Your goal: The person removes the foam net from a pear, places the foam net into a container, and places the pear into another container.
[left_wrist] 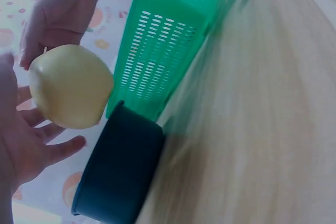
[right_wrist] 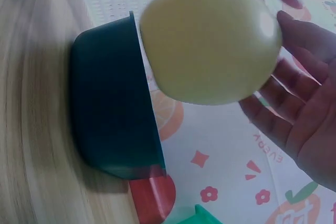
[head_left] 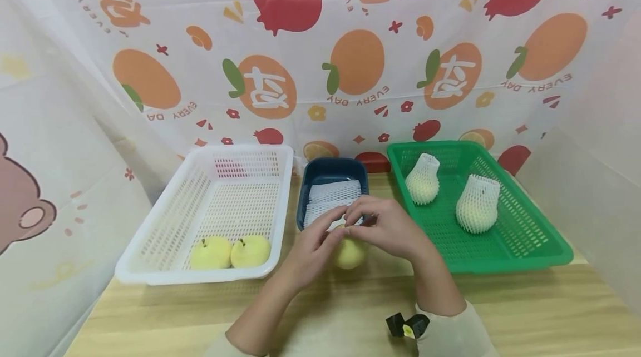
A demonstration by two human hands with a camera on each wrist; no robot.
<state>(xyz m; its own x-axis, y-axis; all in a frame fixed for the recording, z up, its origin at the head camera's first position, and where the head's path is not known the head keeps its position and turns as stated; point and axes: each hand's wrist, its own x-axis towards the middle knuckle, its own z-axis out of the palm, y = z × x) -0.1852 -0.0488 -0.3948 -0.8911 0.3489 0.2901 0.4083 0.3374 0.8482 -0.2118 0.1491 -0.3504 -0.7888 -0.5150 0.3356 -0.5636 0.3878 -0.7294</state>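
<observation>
Backdrop: fruit-print curtain [head_left: 310, 68] behind the dark blue box [head_left: 333, 163], which stands on a wood-grain table [head_left: 150, 323].
Held fruit: yellow pear [head_left: 350, 254] in front of the dark blue box, raised off the table, between the fingers of both hands.
Left hand: the left hand [head_left: 311, 248] grasps the pear's left side.
Right hand: the right hand [head_left: 388, 223] grasps its right side, thumb and fingers curved about it.
Inside the dark blue box: white foam nets [head_left: 330, 198].
Left of the box: white basket [head_left: 190, 276] with two loose pears [head_left: 211, 252].
Right of the box: green basket [head_left: 501, 265] with two netted fruits [head_left: 422, 182].
Hidden: in the head view, fingers cover the pear's top and the box's near end; some fingertips vanish behind the pear in the wrist views.
Cut off: green basket, mostly outside the right wrist view.
</observation>
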